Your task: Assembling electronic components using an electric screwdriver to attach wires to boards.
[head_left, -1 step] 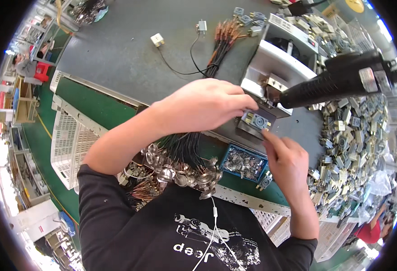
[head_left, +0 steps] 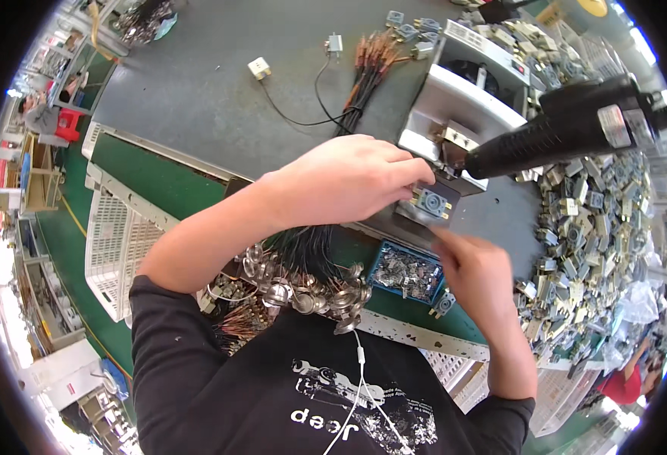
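Fitting step in hand: left hand (head_left: pixel 349 178) curled, fingertips pinning small grey connector (head_left: pixel 431 203) on fixture under black heat gun (head_left: pixel 561 129). Right hand (head_left: pixel 474 265) blurred (grip unclear), just beside connector. Next move likely needs steady alignment.

Factory assembly line: grey tabletop (head_left: pixel 197 83) heaped with small connector parts (head_left: pixel 591 227), wire harnesses (head_left: pixel 368 64), mounted heat gun (head_left: pixel 569 129), white plastic crates (head_left: pixel 113 243).

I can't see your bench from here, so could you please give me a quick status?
Left hand pressing small grey square connector on fixture. Right hand just below it, fingers blurred. Black heat gun overhangs fixture.
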`<state>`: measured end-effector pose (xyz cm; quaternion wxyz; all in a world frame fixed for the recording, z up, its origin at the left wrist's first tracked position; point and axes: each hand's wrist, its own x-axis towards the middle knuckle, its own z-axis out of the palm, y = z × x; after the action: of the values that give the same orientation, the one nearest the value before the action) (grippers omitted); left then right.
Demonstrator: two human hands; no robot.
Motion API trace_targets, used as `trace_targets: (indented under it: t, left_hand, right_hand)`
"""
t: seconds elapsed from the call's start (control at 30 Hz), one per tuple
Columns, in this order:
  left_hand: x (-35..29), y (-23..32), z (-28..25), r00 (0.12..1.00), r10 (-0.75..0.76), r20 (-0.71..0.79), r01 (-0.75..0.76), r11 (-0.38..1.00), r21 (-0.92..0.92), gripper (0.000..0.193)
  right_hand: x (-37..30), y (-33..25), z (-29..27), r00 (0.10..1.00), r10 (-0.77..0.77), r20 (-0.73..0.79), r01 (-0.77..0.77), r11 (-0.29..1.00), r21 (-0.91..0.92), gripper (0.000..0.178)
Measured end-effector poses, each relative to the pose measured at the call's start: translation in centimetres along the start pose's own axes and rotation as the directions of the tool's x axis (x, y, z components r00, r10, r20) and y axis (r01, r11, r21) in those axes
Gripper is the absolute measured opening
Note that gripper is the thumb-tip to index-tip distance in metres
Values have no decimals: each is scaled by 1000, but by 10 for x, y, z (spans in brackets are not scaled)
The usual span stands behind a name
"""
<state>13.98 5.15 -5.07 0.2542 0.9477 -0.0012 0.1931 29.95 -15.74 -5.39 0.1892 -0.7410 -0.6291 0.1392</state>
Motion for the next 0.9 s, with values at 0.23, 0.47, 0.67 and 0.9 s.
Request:
trace_targets:
  t: [0.23,0.47,0.67,0.9]
  left_hand:
    - [21,-5,34,985,110,132,-117,992,47,19]
    - [21,-9,46,982,113,153,-129,987,99,17]
    - [24,-4,46,984,115,138,-129,987,97,16]
    - [16,9,27,986,117,119,-115,993,-24,20]
  right_hand:
    - [-18,5,31,985,81,-150,-54,983,173,28]
    - [-36,10,38,971,130,-201,-19,880,475,38]
    - [-45,22,46,967,73,-242,82,814,575,38]
    - [-51,24,37,975,109,-192,28,800,600,42]
